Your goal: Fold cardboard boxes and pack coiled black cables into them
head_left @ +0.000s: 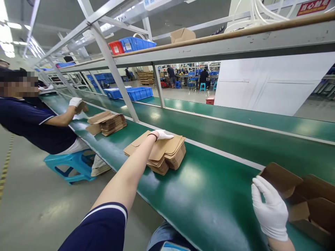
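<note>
Green work surface (pixel 193 188) stretched diagonally across the view, from the far left to the lower right. Over its near edge the left arm (pixel 131 177) reached forward, almost straight. Flattened cardboard boxes lay in a stack (pixel 162 153) at mid-surface; cardboard boxes with raised flaps (pixel 321 209) sat at the right. White-gloved, the left hand (pixel 163 134) rested on top of the stack, fingers extended and closed around nothing visible. The right hand (pixel 269 209), also gloved, curved its fingers, thumb apart, tips at a flap's edge; whether they gripped it could not be told. Between stack and flapped boxes ran a bare green stretch, bordered behind by a narrow white strip (pixel 222 152); leftward, a smaller gap separated the stack from another cardboard pile (pixel 113 124).
</note>
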### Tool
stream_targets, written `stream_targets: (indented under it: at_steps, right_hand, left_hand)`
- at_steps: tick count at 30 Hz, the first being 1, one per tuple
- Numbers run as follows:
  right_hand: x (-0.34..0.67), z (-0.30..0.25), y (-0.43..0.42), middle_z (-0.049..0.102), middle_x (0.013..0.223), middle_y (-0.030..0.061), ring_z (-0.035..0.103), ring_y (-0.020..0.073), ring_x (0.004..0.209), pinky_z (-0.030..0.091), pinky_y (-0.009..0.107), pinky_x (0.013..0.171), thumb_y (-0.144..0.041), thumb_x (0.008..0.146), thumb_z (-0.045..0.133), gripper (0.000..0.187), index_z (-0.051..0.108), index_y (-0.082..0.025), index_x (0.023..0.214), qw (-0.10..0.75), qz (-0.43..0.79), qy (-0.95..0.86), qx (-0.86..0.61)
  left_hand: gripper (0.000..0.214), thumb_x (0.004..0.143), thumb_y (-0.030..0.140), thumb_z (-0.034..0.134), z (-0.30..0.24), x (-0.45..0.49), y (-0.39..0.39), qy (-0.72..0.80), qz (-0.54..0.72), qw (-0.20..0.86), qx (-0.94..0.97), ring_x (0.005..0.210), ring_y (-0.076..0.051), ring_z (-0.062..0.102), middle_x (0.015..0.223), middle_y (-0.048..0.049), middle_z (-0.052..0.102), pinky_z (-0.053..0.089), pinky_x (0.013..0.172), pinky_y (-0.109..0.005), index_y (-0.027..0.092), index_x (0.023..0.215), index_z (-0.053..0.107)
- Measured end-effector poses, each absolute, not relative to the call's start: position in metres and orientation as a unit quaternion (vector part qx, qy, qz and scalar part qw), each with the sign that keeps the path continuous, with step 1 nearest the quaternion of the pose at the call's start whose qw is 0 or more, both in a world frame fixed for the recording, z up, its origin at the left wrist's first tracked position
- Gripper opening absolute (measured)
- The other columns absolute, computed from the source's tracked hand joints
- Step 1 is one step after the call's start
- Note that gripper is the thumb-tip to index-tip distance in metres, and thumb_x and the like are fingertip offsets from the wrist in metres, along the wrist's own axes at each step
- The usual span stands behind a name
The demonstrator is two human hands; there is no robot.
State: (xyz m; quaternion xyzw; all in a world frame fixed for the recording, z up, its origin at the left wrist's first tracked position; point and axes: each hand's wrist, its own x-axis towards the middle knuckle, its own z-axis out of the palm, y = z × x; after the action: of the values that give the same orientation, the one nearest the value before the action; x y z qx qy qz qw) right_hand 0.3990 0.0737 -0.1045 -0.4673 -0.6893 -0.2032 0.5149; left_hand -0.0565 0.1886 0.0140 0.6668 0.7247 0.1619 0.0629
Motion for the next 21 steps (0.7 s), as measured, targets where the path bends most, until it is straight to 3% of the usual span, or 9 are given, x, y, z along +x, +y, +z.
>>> stream_targets:
  at_steps: [3, 6, 8, 11, 14, 16, 19, 21]
  right_hand:
    - [0.398, -0.104, 0.074, 0.072, 0.101, 0.0113, 0.07, 0.0241, 0.085, 0.058, 0.04, 0.082, -0.028, 0.086, 0.062, 0.02, 0.072, -0.014, 0.097, 0.509, -0.201, -0.691, -0.472]
    - [0.398, -0.104, 0.074, 0.072, 0.101, 0.0098, 0.07, 0.0238, 0.085, 0.057, 0.04, 0.083, -0.028, 0.086, 0.062, 0.019, 0.071, -0.016, 0.098, 0.509, -0.198, -0.694, -0.47]
    - [0.399, -0.106, 0.075, 0.072, 0.102, 0.0097, 0.07, 0.024, 0.085, 0.057, 0.041, 0.083, -0.028, 0.086, 0.062, 0.019, 0.071, -0.016, 0.098, 0.509, -0.195, -0.694, -0.471]
    - [0.4, -0.111, 0.076, 0.072, 0.104, 0.0104, 0.07, 0.0246, 0.085, 0.056, 0.043, 0.085, -0.03, 0.086, 0.062, 0.021, 0.071, -0.017, 0.099, 0.509, -0.176, -0.693, -0.48]
    - [0.396, -0.113, 0.072, 0.072, 0.103, 0.0111, 0.07, 0.0267, 0.087, 0.055, 0.046, 0.089, -0.036, 0.085, 0.062, 0.025, 0.071, -0.017, 0.098, 0.537, -0.092, -0.68, -0.49]
    - [0.39, -0.114, 0.067, 0.073, 0.102, 0.0106, 0.07, 0.0272, 0.086, 0.057, 0.044, 0.084, -0.039, 0.086, 0.061, 0.03, 0.069, -0.019, 0.107, 0.553, 0.029, -0.663, -0.503]
    - [0.377, -0.115, 0.063, 0.069, 0.115, 0.0117, 0.071, 0.0266, 0.089, 0.061, 0.039, 0.071, -0.038, 0.094, 0.047, 0.046, 0.049, -0.023, 0.137, 0.554, 0.23, -0.655, -0.459]
    - [0.371, -0.116, 0.064, 0.064, 0.125, 0.01, 0.07, 0.026, 0.092, 0.06, 0.037, 0.069, -0.037, 0.097, 0.038, 0.051, 0.035, -0.027, 0.146, 0.548, 0.255, -0.68, -0.414]
  left_hand:
    - [0.044, 0.088, 0.045, 0.057, 0.011, -0.053, 0.202, 0.781, 0.107, 0.097, 0.607, 0.106, -0.024, 0.06, 0.12, -0.0098, 0.06, 0.05, 0.092, -0.044, 0.012, 0.117, 0.058]
    - [0.071, 0.065, 0.055, 0.076, 0.021, -0.047, 0.21, 0.811, 0.1, 0.105, 0.567, 0.116, -0.034, 0.057, 0.122, -0.0179, 0.062, 0.045, 0.097, -0.043, 0.008, 0.115, 0.06]
    - [0.081, 0.051, 0.053, 0.084, 0.037, -0.046, 0.21, 0.816, 0.114, 0.102, 0.558, 0.118, -0.04, 0.054, 0.122, -0.0226, 0.062, 0.044, 0.098, -0.042, 0.006, 0.114, 0.062]
    - [0.074, 0.061, 0.051, 0.078, 0.074, -0.04, 0.199, 0.786, 0.163, 0.098, 0.588, 0.121, -0.035, 0.054, 0.128, -0.0172, 0.061, 0.043, 0.1, -0.037, 0.008, 0.119, 0.061]
    - [0.053, 0.079, 0.052, 0.059, 0.11, -0.013, 0.17, 0.722, 0.224, 0.104, 0.646, 0.116, -0.021, 0.058, 0.129, -0.0012, 0.062, 0.045, 0.097, -0.026, 0.02, 0.121, 0.061]
    - [0.04, 0.079, 0.051, 0.06, 0.116, 0.025, 0.145, 0.637, 0.281, 0.103, 0.711, 0.108, -0.02, 0.062, 0.114, 0.0014, 0.07, 0.047, 0.094, -0.026, 0.02, 0.104, 0.069]
    - [0.024, 0.08, 0.045, 0.062, 0.09, 0.097, 0.114, 0.508, 0.32, 0.104, 0.793, 0.098, -0.017, 0.066, 0.101, 0.0053, 0.073, 0.049, 0.091, -0.026, 0.025, 0.089, 0.071]
    - [0.021, 0.083, 0.046, 0.061, 0.064, 0.139, 0.103, 0.446, 0.27, 0.14, 0.842, 0.095, -0.016, 0.067, 0.1, 0.0053, 0.074, 0.052, 0.081, -0.024, 0.027, 0.088, 0.069]
